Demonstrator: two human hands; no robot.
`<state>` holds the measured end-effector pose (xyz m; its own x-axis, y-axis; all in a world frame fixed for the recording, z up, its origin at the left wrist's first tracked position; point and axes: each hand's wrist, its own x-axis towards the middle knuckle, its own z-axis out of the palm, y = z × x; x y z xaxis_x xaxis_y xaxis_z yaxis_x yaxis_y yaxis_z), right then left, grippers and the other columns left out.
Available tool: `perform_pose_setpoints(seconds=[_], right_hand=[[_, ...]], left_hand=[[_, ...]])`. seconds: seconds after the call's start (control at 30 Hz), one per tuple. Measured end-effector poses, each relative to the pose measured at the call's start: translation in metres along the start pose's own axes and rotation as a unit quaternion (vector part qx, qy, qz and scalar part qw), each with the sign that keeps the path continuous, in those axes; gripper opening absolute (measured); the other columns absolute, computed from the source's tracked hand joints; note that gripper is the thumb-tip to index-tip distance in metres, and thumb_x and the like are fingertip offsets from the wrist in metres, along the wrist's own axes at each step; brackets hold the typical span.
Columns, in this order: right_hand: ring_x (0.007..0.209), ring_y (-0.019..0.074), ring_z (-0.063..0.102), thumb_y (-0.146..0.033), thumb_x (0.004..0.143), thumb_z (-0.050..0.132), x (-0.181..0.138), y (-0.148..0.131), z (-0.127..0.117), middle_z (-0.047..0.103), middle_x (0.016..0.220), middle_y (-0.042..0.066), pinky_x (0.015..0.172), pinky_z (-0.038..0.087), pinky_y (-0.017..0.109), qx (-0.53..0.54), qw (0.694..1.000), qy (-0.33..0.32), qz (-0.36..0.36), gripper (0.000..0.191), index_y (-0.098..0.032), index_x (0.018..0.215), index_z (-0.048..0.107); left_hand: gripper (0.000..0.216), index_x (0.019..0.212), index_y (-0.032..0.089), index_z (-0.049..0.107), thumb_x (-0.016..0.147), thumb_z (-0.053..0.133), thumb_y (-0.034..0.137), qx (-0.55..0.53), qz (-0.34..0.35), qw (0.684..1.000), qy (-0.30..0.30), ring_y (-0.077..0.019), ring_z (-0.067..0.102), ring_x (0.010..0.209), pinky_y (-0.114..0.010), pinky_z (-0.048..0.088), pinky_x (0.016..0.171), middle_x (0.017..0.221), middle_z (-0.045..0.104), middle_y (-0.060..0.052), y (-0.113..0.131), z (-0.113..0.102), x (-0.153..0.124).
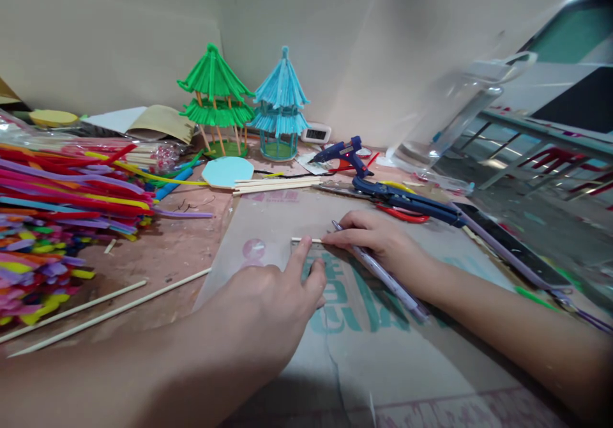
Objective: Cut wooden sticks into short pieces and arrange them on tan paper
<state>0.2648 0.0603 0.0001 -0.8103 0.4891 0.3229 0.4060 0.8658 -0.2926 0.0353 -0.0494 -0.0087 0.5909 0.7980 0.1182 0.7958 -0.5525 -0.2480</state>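
Observation:
A short pale wooden stick (295,239) lies crosswise on a printed cardboard sheet (268,223). My left hand (275,310) presses it down with the index fingertip, the other fingers curled beneath. Just under the stick shows a narrow grey strip with faint marks, perhaps a ruler (313,246), mostly hidden by my fingers. At the stick's right end, my right hand (376,239) pinches with its fingertips. The same hand keeps a purple pen (390,275) tucked between its fingers, slanting down to the right.
Colourful pipe cleaners (62,204) pile up at left near two long sticks (110,303). Behind stand a green pagoda model (215,102) and a blue one (282,102). A glue gun (342,153), blue-handled cutters (407,201), a phone (512,243) and a clear bottle (445,118) lie right.

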Motion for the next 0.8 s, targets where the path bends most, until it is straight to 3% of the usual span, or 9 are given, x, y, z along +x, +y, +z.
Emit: perform_pose_setpoints(seconds=[0.13, 0.3, 0.47, 0.6, 0.8], right_hand=[[0.080, 0.0185, 0.060, -0.024, 0.104, 0.055, 0.0010, -0.0014, -0.0008, 0.062, 0.088, 0.004, 0.069, 0.043, 0.030, -0.002, 1.000, -0.003, 0.005, 0.025, -0.026, 0.112, 0.079], [0.080, 0.0190, 0.061, -0.025, 0.104, 0.057, 0.0017, -0.0013, -0.0006, 0.063, 0.088, 0.004, 0.069, 0.044, 0.030, 0.001, 1.000, 0.005, 0.007, 0.025, -0.029, 0.113, 0.080], [0.082, 0.0192, 0.061, -0.022, 0.102, 0.059, 0.0008, -0.0006, -0.0005, 0.063, 0.089, 0.004, 0.070, 0.044, 0.030, 0.001, 1.000, -0.002, 0.005, 0.026, -0.028, 0.116, 0.079], [0.082, 0.0187, 0.060, -0.021, 0.103, 0.058, 0.0002, 0.0002, -0.0001, 0.062, 0.089, 0.003, 0.070, 0.044, 0.030, -0.002, 1.000, 0.000, 0.005, 0.026, -0.029, 0.116, 0.079], [0.083, 0.0183, 0.060, -0.022, 0.103, 0.058, -0.0005, 0.0012, 0.0004, 0.063, 0.091, 0.004, 0.071, 0.044, 0.030, -0.006, 1.000, -0.001, 0.001, 0.025, -0.028, 0.116, 0.078]], left_hand=[[0.048, 0.150, 0.017, 0.053, 0.104, 0.051, 0.030, 0.001, 0.000, 1.000, -0.014, -0.0209, 0.073, 0.056, -0.036, 0.059, 0.054, 0.156, 0.048, -0.027, 0.0001, -0.0016, -0.0003], [0.050, 0.152, 0.019, 0.052, 0.104, 0.053, 0.030, 0.000, -0.002, 1.000, -0.016, -0.0254, 0.076, 0.061, -0.053, 0.063, 0.075, 0.156, 0.049, -0.027, 0.0010, -0.0026, -0.0002], [0.048, 0.148, 0.020, 0.056, 0.101, 0.059, 0.031, -0.001, -0.006, 1.000, 0.011, -0.0330, 0.079, 0.076, -0.051, 0.065, 0.070, 0.152, 0.054, -0.024, 0.0006, -0.0006, -0.0005], [0.048, 0.148, 0.021, 0.056, 0.101, 0.059, 0.033, 0.007, -0.008, 1.000, 0.024, -0.0290, 0.077, 0.065, -0.059, 0.064, 0.075, 0.154, 0.054, -0.022, 0.0008, 0.0007, -0.0017], [0.045, 0.147, 0.020, 0.056, 0.104, 0.053, 0.031, -0.022, -0.011, 1.000, -0.012, -0.0217, 0.074, 0.057, -0.037, 0.061, 0.054, 0.156, 0.050, -0.024, -0.0002, -0.0048, -0.0002]])
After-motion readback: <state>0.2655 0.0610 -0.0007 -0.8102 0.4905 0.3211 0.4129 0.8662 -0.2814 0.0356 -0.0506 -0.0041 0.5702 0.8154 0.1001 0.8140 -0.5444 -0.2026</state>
